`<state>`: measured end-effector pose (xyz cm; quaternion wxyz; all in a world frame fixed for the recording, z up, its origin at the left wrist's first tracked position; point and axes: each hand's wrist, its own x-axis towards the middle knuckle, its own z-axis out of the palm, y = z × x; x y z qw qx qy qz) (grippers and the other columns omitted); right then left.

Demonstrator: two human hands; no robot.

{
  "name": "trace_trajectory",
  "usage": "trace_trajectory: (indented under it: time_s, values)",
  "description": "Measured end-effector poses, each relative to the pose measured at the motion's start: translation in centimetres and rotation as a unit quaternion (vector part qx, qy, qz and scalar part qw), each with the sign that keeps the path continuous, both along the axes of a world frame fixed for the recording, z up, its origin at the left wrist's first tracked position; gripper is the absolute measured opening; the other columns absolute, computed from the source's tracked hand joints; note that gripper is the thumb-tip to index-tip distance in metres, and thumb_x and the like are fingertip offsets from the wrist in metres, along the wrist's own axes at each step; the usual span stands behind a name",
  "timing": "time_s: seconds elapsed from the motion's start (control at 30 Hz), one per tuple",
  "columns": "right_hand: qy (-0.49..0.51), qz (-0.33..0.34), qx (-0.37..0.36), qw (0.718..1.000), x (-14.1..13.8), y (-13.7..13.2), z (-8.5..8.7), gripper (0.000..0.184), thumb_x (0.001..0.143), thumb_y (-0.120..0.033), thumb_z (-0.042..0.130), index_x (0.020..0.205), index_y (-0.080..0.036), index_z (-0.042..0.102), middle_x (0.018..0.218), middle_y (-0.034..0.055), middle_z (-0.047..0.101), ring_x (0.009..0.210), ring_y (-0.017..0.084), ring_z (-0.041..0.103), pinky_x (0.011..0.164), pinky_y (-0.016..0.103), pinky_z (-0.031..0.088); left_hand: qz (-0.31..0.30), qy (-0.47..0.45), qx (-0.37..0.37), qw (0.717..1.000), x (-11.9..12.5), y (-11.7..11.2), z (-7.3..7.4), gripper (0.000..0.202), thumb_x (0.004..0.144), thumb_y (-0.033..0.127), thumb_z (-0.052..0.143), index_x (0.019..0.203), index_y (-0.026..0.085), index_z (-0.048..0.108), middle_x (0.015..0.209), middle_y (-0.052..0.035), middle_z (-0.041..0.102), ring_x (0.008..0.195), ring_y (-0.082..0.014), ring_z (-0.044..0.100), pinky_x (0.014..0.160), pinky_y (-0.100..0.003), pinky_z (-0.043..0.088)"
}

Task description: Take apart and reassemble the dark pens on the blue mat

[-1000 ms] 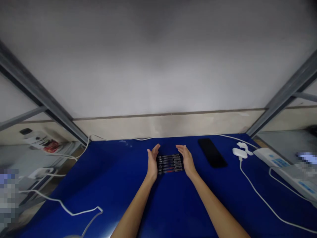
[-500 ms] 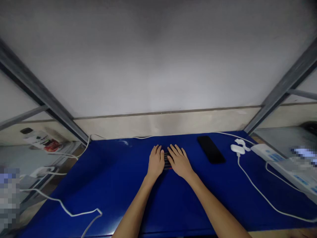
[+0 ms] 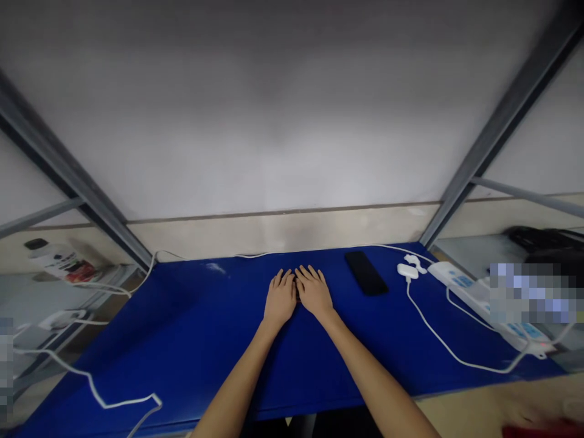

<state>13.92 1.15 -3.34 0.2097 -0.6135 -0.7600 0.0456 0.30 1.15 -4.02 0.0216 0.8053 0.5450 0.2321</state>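
My left hand [image 3: 280,298] and my right hand [image 3: 314,293] lie flat and side by side on the blue tabletop [image 3: 182,347], fingers spread and pointing away from me. Between and under them, a row of dark pens [image 3: 298,295] is almost fully covered, with only a sliver showing. Neither hand is closed around anything. A black smartphone [image 3: 365,273] lies face up just beyond and to the right of my right hand.
A white charger [image 3: 407,271] trails a white cable to the right, towards a white power strip [image 3: 469,295]. Another white cable [image 3: 91,389] runs along the left side. Grey metal struts [image 3: 502,134] rise on both sides of a pale wall behind the table.
My hands have gone from either side of the pens to resting on top of them, covering them. The whole view has also shifted slightly, moving the table contents left.
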Motion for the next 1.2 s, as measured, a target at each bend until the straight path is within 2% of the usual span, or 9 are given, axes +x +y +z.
trace_trajectory:
  time_s: [0.2,0.4,0.53,0.7,0.9,1.1,1.2]
  values:
    - [-0.004,-0.006,-0.003,1.000,-0.1,-0.3,0.2,0.049,0.101,-0.031,0.025,0.141,-0.023,0.052,0.147,0.0030,0.049,0.141,0.023,0.034,0.117,0.045,0.018,0.001,0.028,-0.014,1.000,0.2,-0.2,0.2,0.044,0.100,0.024,0.027,0.134,0.015,0.052,0.145,-0.0108,0.049,0.141,-0.0263,0.035,0.113,-0.050,0.032]
    - [-0.030,-0.012,-0.032,0.999,-0.4,-0.2,0.3,0.053,0.100,-0.031,0.021,0.149,-0.020,0.039,0.155,0.0029,0.037,0.145,0.023,0.027,0.118,0.045,0.014,0.002,0.037,-0.032,0.999,0.3,-0.5,0.9,0.048,0.100,0.028,0.027,0.141,0.018,0.048,0.150,-0.0068,0.043,0.145,-0.0257,0.026,0.116,-0.050,0.029]
    - [-0.040,-0.013,-0.043,0.998,-0.4,0.0,0.2,0.054,0.099,-0.029,0.023,0.152,-0.022,0.033,0.158,0.0014,0.029,0.148,0.023,0.020,0.118,0.045,0.013,0.001,0.036,-0.039,0.999,0.3,-0.3,0.8,0.051,0.100,0.030,0.026,0.148,0.019,0.039,0.153,-0.0057,0.039,0.147,-0.0253,0.022,0.117,-0.050,0.027]
    - [-0.048,-0.022,-0.045,0.998,-0.5,-0.1,0.4,0.054,0.099,-0.031,0.022,0.152,-0.024,0.032,0.160,0.0005,0.025,0.149,0.023,0.017,0.118,0.046,0.014,0.007,0.031,-0.044,0.999,0.4,-0.2,0.8,0.053,0.100,0.031,0.026,0.151,0.021,0.034,0.154,-0.0049,0.037,0.147,-0.0246,0.021,0.118,-0.050,0.026]
    - [-0.054,-0.029,-0.060,0.996,-0.5,-0.2,0.9,0.054,0.100,-0.032,0.022,0.153,-0.025,0.031,0.161,0.0009,0.021,0.149,0.024,0.015,0.118,0.047,0.015,0.005,0.031,-0.043,0.999,0.5,-0.3,1.1,0.052,0.099,0.029,0.027,0.150,0.019,0.037,0.153,-0.0067,0.038,0.147,-0.0254,0.022,0.118,-0.050,0.027]
    - [-0.039,-0.031,-0.030,0.998,-0.5,-0.6,1.0,0.053,0.100,-0.034,0.023,0.151,-0.026,0.036,0.161,0.0031,0.020,0.149,0.023,0.016,0.118,0.046,0.017,0.009,0.043,-0.038,0.998,0.5,-0.4,1.2,0.052,0.100,0.029,0.025,0.148,0.017,0.039,0.153,-0.0068,0.038,0.147,-0.0255,0.023,0.118,-0.049,0.028]
    - [-0.037,-0.055,0.008,0.998,-0.5,-0.8,1.1,0.055,0.101,-0.036,0.020,0.151,-0.021,0.035,0.161,0.0075,0.017,0.149,0.025,0.015,0.117,0.049,0.017,0.008,0.043,-0.036,0.998,0.4,-0.6,1.6,0.051,0.099,0.027,0.026,0.148,0.019,0.040,0.153,-0.0069,0.038,0.146,-0.0262,0.025,0.116,-0.051,0.031]
